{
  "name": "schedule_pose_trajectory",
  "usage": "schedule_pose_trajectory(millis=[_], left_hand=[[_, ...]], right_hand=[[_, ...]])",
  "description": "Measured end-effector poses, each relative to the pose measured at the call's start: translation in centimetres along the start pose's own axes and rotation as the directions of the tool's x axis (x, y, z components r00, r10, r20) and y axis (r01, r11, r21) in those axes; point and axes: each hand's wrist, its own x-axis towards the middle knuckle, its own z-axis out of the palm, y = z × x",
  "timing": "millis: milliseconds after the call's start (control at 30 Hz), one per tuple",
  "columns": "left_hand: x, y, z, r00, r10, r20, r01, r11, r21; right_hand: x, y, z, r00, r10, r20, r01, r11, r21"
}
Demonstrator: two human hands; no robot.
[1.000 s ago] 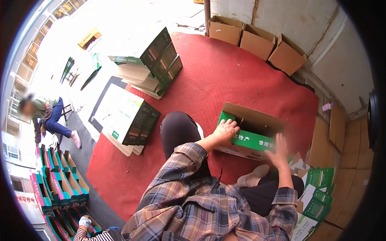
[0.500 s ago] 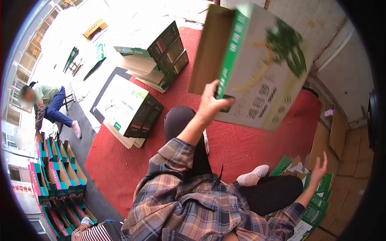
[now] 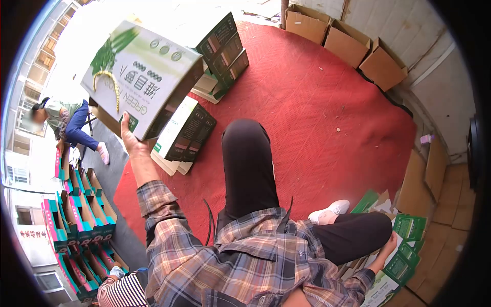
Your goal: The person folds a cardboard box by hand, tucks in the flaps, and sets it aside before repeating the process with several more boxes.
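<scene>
My left hand (image 3: 134, 144) grips the lower edge of a white-and-green printed carton (image 3: 146, 77), holding it raised at the left. The carton is folded into a box, with a leafy vegetable picture, a yellow cord handle and a dark side. My right hand (image 3: 389, 246) is down beside my bent knee, its fingers at the edge of a flat carton (image 3: 400, 263) in a green-and-white stack; the fingertips are partly hidden. Below the raised carton, another white carton with a dark side (image 3: 190, 130) stands on the red carpet (image 3: 322, 117).
More dark printed cartons (image 3: 225, 48) stand behind. Open brown boxes (image 3: 348, 43) line the far wall. Teal-and-pink trays (image 3: 87, 204) are stacked at left, near a seated person (image 3: 76, 120). Another person's striped sleeve (image 3: 123, 292) shows at bottom left. Brown cardboard (image 3: 447, 204) lies at right.
My left hand has swung the carton from the upper middle over to the left, turning it. My right hand has dropped from the air onto the flat cartons.
</scene>
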Motion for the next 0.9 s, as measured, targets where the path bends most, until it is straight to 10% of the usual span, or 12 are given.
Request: schedule_pose_trajectory(millis=[233, 667, 900], left_hand=[[3.5, -0.5, -12.5, 0.897, -0.375, -0.233, 0.378, 0.925, -0.035], [3.1, -2.2, -16.7, 0.803, -0.366, -0.470, 0.433, 0.901, 0.038], [2.4, -2.2, -20.5, 0.874, -0.197, -0.445, 0.419, 0.769, 0.482]], right_hand=[[-7.0, -1.8, 1.6, 0.980, -0.144, 0.140, 0.188, 0.902, -0.388], [-8.0, -0.4, 3.3, 0.991, 0.011, 0.133, 0.049, 0.899, -0.435], [-11.2, 3.0, 1.7, 0.994, 0.049, 0.102, 0.001, 0.899, -0.439]])
